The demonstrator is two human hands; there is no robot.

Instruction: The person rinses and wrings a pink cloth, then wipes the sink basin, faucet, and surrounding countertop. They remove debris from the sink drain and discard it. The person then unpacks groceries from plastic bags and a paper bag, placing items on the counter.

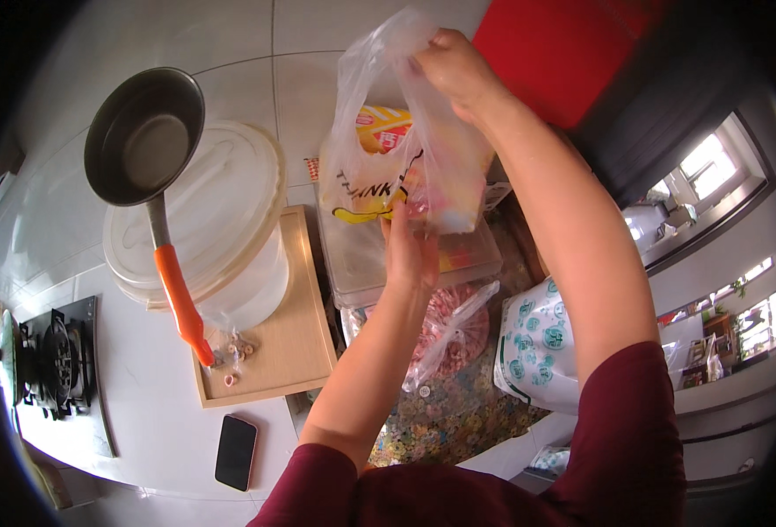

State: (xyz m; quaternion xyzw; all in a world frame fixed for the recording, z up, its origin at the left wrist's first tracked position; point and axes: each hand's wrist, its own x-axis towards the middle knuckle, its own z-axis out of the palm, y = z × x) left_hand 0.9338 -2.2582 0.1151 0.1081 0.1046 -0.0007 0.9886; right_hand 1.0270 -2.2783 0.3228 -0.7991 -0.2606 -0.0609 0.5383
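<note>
A translucent plastic carrier bag [427,165] with printed writing hangs from my right hand [453,69], which grips its upper handle. Inside, yellow and red packaging [388,128] shows through the opening and the thin film. Lower down, my left hand [411,253] is at the bag's near side, thumb in front of the film and the other fingers partly hidden. Beneath the bag is a clear lidded plastic box [355,270]. Closer to me, a knotted clear bag of small pinkish pieces [457,323] rests on a flower-patterned covering [453,428].
At left, a saucepan with an orange handle [178,296] overlaps the lid of a large plastic tub [256,290] on a wooden tray [305,316]. Below are a phone [235,452] and a gas hob [65,369]. A white printed package [536,342] and red panel [552,59] are at right.
</note>
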